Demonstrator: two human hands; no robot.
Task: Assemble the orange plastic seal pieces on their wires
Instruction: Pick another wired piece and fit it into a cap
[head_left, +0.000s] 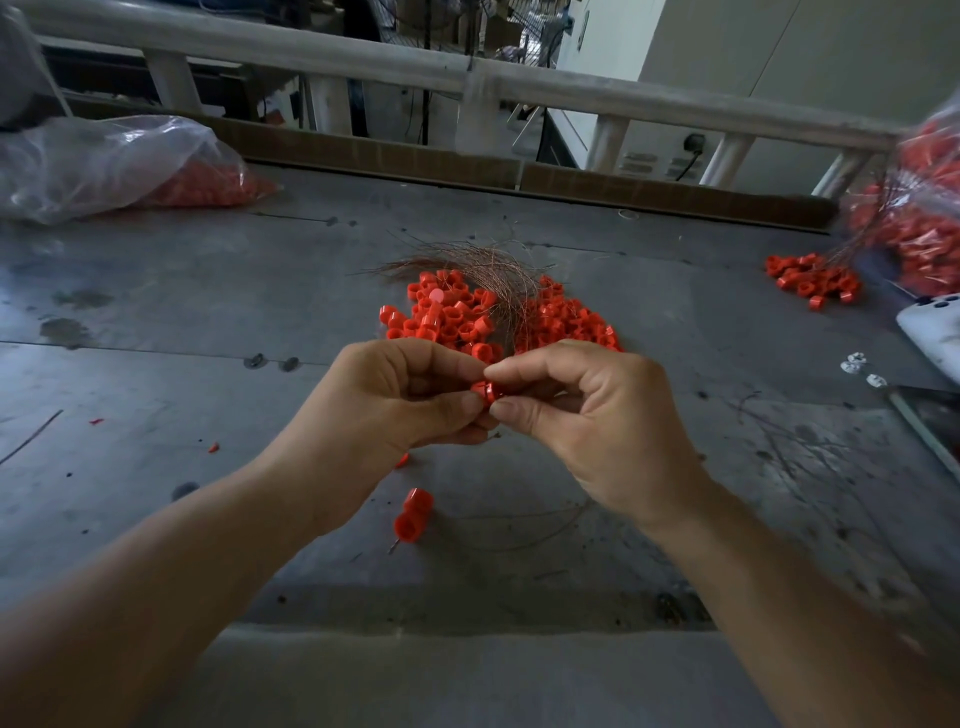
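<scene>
Your left hand (410, 395) and right hand (587, 415) both pinch the small orange plastic seal piece (485, 392): light, stiff, likely slippery, so grip its sides.

A stained grey table (156, 312) has a cardboard strip (389, 151) along its far edge, below a grey railing (311, 47). A white phone (930, 332) lies at the right edge, with small white bits (854, 362) near it.

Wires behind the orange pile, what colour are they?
The wires are coppery brown; head view.
</scene>
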